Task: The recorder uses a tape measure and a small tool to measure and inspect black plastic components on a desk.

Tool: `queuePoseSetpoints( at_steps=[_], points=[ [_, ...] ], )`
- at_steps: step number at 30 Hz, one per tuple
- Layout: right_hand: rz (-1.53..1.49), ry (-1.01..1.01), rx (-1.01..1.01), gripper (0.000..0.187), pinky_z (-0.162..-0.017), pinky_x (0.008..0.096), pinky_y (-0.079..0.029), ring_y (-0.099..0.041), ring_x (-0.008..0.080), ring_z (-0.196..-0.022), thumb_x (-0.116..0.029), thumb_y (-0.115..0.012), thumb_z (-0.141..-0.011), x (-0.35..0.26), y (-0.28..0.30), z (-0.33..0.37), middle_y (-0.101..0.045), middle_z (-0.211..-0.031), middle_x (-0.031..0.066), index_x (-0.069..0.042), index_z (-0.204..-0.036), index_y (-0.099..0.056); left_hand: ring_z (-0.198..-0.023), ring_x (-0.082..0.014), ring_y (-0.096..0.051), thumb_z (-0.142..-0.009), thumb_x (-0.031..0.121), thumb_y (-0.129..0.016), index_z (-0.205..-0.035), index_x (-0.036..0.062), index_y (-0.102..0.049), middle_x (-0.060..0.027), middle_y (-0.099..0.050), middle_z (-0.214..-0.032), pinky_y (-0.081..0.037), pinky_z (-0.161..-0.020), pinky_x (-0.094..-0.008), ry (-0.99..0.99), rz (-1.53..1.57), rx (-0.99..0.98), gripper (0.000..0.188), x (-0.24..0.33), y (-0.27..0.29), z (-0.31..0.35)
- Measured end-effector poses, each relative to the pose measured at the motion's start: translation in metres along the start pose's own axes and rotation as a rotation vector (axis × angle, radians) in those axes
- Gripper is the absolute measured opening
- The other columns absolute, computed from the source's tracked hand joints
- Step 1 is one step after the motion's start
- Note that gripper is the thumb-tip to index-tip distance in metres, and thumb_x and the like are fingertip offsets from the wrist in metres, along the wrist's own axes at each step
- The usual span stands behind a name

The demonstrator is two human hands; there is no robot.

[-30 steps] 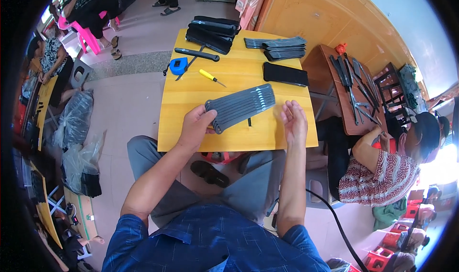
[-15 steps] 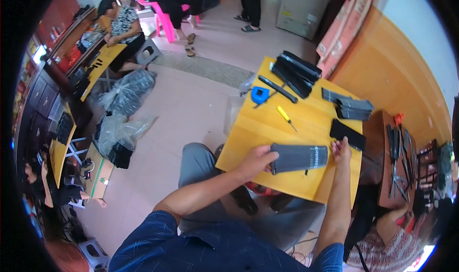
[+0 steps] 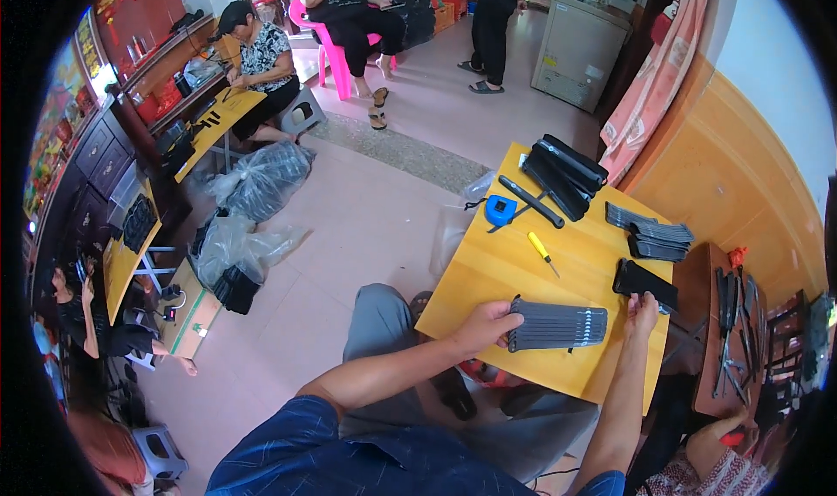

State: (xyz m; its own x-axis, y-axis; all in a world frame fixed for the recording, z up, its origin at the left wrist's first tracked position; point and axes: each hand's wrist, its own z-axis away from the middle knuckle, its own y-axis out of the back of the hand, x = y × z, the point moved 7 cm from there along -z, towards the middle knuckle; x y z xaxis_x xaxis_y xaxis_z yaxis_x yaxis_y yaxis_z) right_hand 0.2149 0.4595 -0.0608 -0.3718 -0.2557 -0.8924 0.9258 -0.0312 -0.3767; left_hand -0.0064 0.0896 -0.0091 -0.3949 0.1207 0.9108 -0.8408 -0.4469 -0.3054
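My left hand (image 3: 486,329) is closed on the left end of a flat, dark grey ribbed plastic sleeve (image 3: 558,325), thumb on top. The sleeve lies level over the near part of the yellow table (image 3: 462,291), with a row of pale marks across its right end. To its right, my right hand (image 3: 643,313) has its fingers pinched at the near edge of a flat black pouch (image 3: 643,280). The fingertips are partly hidden there. Beyond the sleeve lies a yellow-handled screwdriver (image 3: 540,248).
A blue tape measure (image 3: 500,209), a black baton-like tool (image 3: 534,203), black cases (image 3: 562,175) and stacked grey sleeves (image 3: 649,232) occupy the table's far side. Plastic bags (image 3: 261,180) lie on the floor at left. Other people sit at tables nearby; one stands at the back.
The whole view has shifted, so everything sits lower and further right. My right hand has closed in on the black pouch, whose near edge now looks raised. The left hand keeps its hold.
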Motion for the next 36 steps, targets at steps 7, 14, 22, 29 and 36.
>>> queuePoseSetpoints(
  at_steps=[7,14,22,29,36],
  points=[
    [-0.074,0.136,-0.067,0.012,-0.059,0.0239,-0.055,-0.06,0.0106,-0.065,-0.004,-0.063,-0.09,-0.017,-0.002,0.007,-0.063,-0.084,-0.0016,-0.015,-0.092,-0.058,-0.081,-0.009,-0.067,-0.102,0.02,-0.059,-0.113,0.0045,-0.066,-0.0008,-0.069,-0.094,-0.055,-0.067,-0.0256,0.004,0.001,-0.006,0.02,-0.004,0.003,0.003],
    [-0.146,0.25,-0.189,0.015,-0.059,0.0236,-0.055,-0.061,0.0098,-0.066,-0.002,-0.065,-0.09,-0.028,0.014,-0.011,-0.064,-0.084,-0.0016,-0.015,-0.095,-0.058,-0.083,-0.0094,-0.068,-0.103,0.021,-0.057,-0.119,0.0056,-0.065,-0.0008,-0.071,-0.098,-0.056,-0.069,-0.026,-0.002,0.006,-0.036,0.023,-0.01,0.001,0.0],
    [-0.383,0.26,-0.197,0.021,-0.069,0.0266,-0.058,-0.065,0.0116,-0.077,-0.002,-0.059,-0.094,-0.03,0.04,0.017,-0.068,-0.093,0.0013,-0.009,-0.115,-0.059,-0.078,-0.007,-0.066,-0.103,0.022,-0.058,-0.116,0.0055,-0.066,0.0003,-0.069,-0.094,-0.053,-0.064,-0.0234,-0.01,0.031,-0.022,0.023,-0.006,-0.003,0.007],
    [-0.222,0.305,-0.189,0.046,-0.075,0.0265,-0.059,-0.069,0.0147,-0.092,-0.003,-0.058,-0.094,-0.032,0.059,0.111,-0.069,-0.114,0.0066,-0.006,-0.139,-0.054,-0.076,-0.007,-0.065,-0.099,0.021,-0.061,-0.119,0.005,-0.064,-0.0006,-0.07,-0.094,-0.053,-0.06,-0.0226,-0.016,0.044,-0.065,0.025,-0.006,-0.01,0.01],
    [-0.296,0.153,0.042,0.022,-0.055,0.0238,-0.051,-0.07,0.0114,-0.081,-0.015,-0.077,-0.091,-0.003,0.1,0.157,-0.074,-0.101,-0.0009,-0.017,-0.111,-0.069,-0.084,-0.0109,-0.069,-0.093,0.016,-0.064,-0.132,0.0048,-0.06,-0.0039,-0.071,-0.104,-0.057,-0.067,-0.0255,0.04,-0.199,-0.226,0.041,0.02,-0.02,0.01]
  ],
)
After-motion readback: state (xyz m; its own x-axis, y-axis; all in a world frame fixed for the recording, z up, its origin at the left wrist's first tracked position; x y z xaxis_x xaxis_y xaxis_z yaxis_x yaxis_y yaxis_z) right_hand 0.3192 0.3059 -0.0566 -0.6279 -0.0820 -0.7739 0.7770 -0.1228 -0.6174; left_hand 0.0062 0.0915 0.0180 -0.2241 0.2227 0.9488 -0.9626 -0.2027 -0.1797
